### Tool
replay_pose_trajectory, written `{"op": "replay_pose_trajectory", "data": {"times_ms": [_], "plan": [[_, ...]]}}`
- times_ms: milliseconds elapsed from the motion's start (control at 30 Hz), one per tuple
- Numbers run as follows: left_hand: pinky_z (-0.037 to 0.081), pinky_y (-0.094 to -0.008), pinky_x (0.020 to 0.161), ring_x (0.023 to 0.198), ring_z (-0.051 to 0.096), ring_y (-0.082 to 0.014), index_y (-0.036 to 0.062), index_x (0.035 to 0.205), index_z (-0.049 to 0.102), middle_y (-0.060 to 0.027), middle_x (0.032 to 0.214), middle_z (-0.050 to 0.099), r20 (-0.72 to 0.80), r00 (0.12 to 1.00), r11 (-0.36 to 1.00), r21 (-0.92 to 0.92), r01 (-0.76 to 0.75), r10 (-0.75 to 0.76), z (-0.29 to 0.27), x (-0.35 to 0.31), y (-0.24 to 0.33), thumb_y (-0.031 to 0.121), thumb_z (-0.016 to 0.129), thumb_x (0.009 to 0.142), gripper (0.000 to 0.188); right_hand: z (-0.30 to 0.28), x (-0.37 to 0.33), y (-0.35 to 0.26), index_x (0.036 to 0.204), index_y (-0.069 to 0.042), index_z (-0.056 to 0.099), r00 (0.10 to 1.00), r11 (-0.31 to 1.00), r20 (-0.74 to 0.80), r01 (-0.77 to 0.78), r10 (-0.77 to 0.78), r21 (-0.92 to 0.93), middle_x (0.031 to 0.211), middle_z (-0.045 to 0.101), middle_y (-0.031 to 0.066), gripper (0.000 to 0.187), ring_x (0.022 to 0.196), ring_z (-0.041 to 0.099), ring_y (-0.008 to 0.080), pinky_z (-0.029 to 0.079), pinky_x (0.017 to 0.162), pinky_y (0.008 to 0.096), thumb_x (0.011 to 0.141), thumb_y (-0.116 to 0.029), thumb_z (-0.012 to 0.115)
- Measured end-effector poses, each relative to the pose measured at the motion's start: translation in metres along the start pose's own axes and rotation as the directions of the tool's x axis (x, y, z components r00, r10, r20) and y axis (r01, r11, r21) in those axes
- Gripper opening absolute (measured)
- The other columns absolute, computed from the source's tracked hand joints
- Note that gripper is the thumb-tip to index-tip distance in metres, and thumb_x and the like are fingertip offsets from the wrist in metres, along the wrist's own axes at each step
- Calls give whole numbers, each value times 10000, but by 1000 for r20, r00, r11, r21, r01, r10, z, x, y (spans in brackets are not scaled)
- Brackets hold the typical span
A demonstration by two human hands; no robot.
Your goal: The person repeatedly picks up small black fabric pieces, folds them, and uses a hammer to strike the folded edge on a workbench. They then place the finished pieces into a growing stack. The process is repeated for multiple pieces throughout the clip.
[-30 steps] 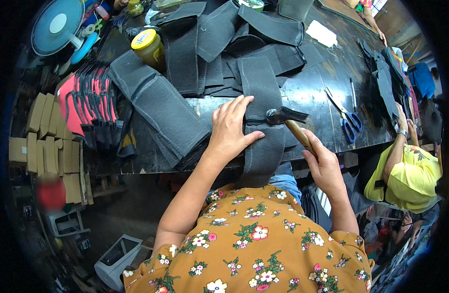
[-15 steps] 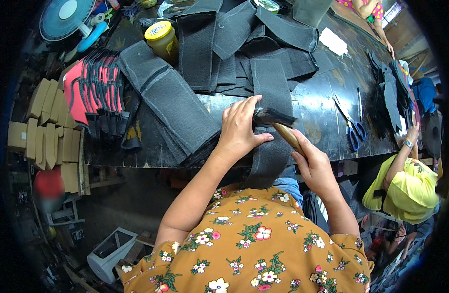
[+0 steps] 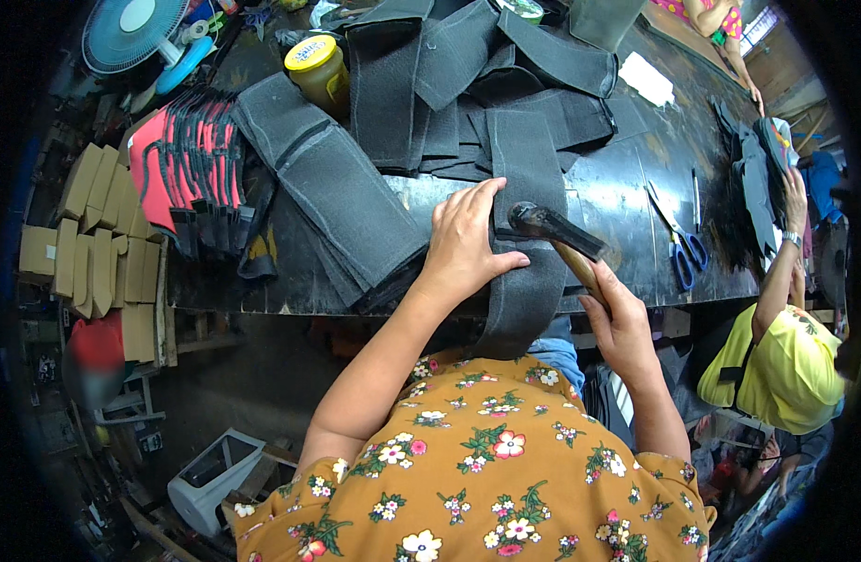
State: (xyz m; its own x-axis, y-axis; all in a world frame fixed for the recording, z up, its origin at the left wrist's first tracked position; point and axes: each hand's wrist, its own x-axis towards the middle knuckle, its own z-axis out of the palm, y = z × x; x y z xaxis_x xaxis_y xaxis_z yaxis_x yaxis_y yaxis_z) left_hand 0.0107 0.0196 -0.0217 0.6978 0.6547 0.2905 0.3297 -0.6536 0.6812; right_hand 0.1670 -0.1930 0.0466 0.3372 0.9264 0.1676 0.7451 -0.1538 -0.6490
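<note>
My right hand (image 3: 622,328) is closed round the wooden handle of a hammer (image 3: 566,234), whose dark metal head is over a long black fabric strip (image 3: 519,304). The strip runs from the pile on the table, under the hammer, and over the near edge against my shirt. My left hand (image 3: 463,234) lies spread along the strip's left side, thumb stretched out on it and fingers pointing forward. Whether the hammer head touches the strip, I cannot tell. Just left of that hand lies a stack of black stitched fabric pieces (image 3: 355,215).
Beyond my hands are more black pieces (image 3: 383,103) and a yellow-lidded jar (image 3: 318,73). Blue-handled scissors (image 3: 678,248) lie to the right. Red-and-black pieces (image 3: 191,169), a fan (image 3: 135,33) and cardboard boxes (image 3: 93,253) are at left. A person in yellow (image 3: 777,361) works at right.
The hammer and my right hand have shifted slightly right, and the hammer's head shows more fully. My left hand stays on the strip. The person in yellow reaches farther forward.
</note>
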Motion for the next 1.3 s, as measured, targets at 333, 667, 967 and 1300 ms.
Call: {"op": "replay_pose_trajectory", "data": {"times_ms": [333, 667, 967, 1300], "plan": [[412, -501, 1200, 1433, 524, -405, 55, 1565, 453, -215, 1539, 545, -15, 995, 990, -93, -103, 102, -1, -2, 4, 241, 969, 693, 1029, -17, -18, 40, 1513, 10, 565, 990, 989, 25, -142, 141, 46, 1474, 653, 237, 522, 1398, 627, 319, 468, 1153, 381, 998, 32, 648], [608, -345, 752, 1089, 725, -279, 47, 1590, 463, -184, 1542, 571, -570, 817, 964, -159, -215, 88, -155, 16, -14, 22, 868, 799, 889, -48, -11, 122, 1545, -180, 603, 962, 928, -266, -146, 53, -342, 1215, 693, 189, 551, 1085, 692, 364, 538, 957, 410, 1019, -29, 670], [577, -402, 944, 1108, 701, -322, -60, 1515, 485, -259, 1396, 615, -493, 791, 915, -28, 403, -363, -199, 17, -140, 279, 991, 685, 1030, -23, -5, 143, 1551, -196, 597, 954, 831, -263, -263, 147, -491, 1142, 656, 190, 532, 1054, 649, 385, 518, 953, 467, 1033, -101, 673], [365, -544, 1207, 1473, 512, -376, 104, 1427, 665, -180, 1534, 607, -292, 954, 821, 528, 217, -64, -147, 53, -131, 444, 743, 958, 585, -32, 42, 107, 1390, -59, 689, 941, 937, -335, -70, -52, -341, 1184, 687, 178, 465, 1063, 653, 346, 517, 965, 426, 941, -138, 780]]}}
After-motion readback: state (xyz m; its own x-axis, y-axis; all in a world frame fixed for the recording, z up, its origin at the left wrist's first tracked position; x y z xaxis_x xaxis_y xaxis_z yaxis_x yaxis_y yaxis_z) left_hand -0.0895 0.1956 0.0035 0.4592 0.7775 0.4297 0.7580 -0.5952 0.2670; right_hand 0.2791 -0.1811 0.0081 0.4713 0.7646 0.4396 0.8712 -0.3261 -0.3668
